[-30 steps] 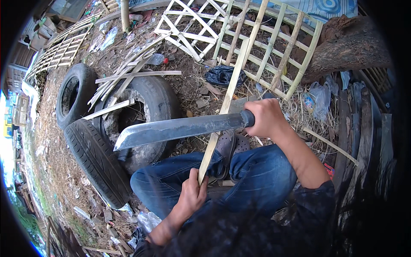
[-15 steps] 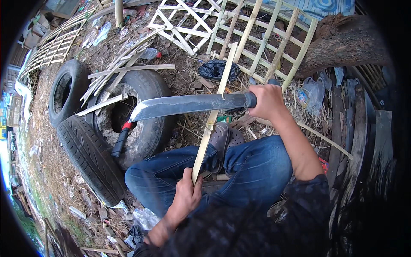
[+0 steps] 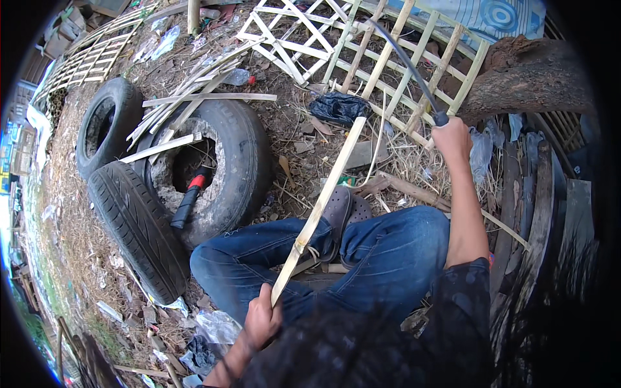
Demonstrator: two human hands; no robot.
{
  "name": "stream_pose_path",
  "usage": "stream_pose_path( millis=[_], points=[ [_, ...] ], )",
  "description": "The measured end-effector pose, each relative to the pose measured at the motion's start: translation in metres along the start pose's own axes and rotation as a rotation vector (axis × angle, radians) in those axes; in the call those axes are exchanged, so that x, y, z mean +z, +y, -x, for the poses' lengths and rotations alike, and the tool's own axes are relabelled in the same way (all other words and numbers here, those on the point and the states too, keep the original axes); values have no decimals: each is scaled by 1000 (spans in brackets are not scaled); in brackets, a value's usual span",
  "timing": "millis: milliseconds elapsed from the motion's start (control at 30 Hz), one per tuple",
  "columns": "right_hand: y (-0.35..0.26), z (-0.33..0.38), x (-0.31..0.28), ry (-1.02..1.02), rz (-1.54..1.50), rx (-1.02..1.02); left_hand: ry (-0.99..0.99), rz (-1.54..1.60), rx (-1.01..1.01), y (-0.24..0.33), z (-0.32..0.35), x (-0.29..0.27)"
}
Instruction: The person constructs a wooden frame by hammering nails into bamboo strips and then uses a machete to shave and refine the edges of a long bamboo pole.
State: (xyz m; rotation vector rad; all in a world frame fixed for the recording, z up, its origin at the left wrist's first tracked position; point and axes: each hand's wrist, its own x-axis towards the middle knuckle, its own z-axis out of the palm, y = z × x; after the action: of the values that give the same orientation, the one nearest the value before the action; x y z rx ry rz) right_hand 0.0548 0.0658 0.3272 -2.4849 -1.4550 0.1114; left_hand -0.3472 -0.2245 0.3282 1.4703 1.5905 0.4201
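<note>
My left hand (image 3: 262, 318) is closed round the lower end of a pale bamboo strip (image 3: 330, 189), which slants up and away across my lap. Out to the right, my right hand (image 3: 452, 138) grips the dark handle of a machete (image 3: 411, 70). Its blade points up and to the left, over a bamboo lattice panel (image 3: 424, 48), and is seen nearly edge-on. Blade and strip are apart. A thin curled shaving (image 3: 383, 132) rises just right of the strip's far end.
Split bamboo strips (image 3: 184, 97) lie across a tyre (image 3: 249, 161) at left, with a black-and-red tool handle (image 3: 189, 202) in its hole. Two more tyres (image 3: 139, 233) are beside it. A thick log (image 3: 530, 81) lies at right, and a black plastic bag (image 3: 339, 107) ahead.
The machete has swung off the strip, up and to the right, its blade turning from broadside to edge-on. My left hand has drawn the strip slightly down and left.
</note>
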Motion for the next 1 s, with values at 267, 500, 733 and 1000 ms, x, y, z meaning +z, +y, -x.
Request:
stream_pose_path(
  millis=[267,500,733,1000],
  points=[
    [45,16,12,-61,-329,-95,-37,223,-210,-1,-28,-7],
    [-61,80,-21,-236,-405,-632,-76,453,-24,19,-75,6],
    [-59,80,-7,-312,-289,-773,-205,444,-5,51,-82,16],
    [-44,65,-2,-220,-161,-739,-168,346,68,57,-69,21]
  ],
)
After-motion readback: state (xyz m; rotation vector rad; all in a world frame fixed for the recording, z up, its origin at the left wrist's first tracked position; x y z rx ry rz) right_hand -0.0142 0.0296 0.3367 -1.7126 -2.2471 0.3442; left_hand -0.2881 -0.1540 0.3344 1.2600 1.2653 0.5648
